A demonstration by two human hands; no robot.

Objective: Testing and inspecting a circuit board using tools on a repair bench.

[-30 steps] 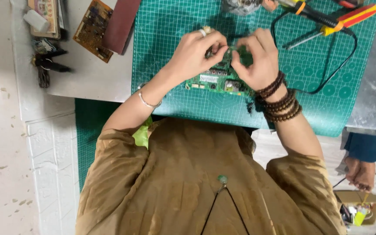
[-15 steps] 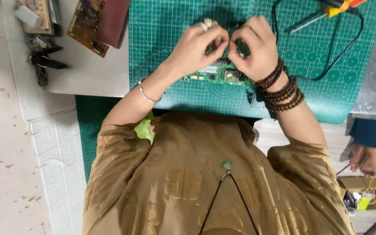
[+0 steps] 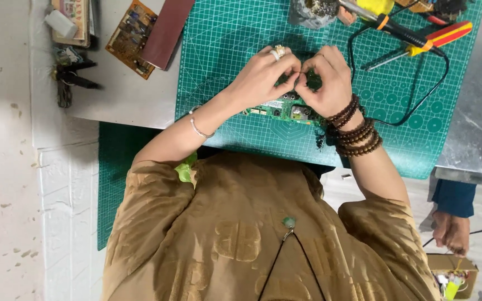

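A green circuit board (image 3: 277, 109) lies on a green cutting mat (image 3: 224, 39) at the table's near edge. My left hand (image 3: 262, 75), with a ring and a thin bracelet, and my right hand (image 3: 328, 83), with dark bead bracelets on the wrist, are both over the board. Their fingertips meet and pinch a small dark part at the board's far side. The hands hide most of the board and the part between the fingers.
A red-and-yellow-handled tool (image 3: 425, 40) and a looping black cable (image 3: 419, 106) lie at the mat's far right. A brown circuit board (image 3: 132, 38) and a dark red flat case (image 3: 165, 25) sit far left. Another person's foot (image 3: 452, 231) stands beside a small cardboard box (image 3: 454, 274).
My two hands have drawn closer, so their fingertips now touch over the board. The view has shifted slightly; the board stays in place on the mat.
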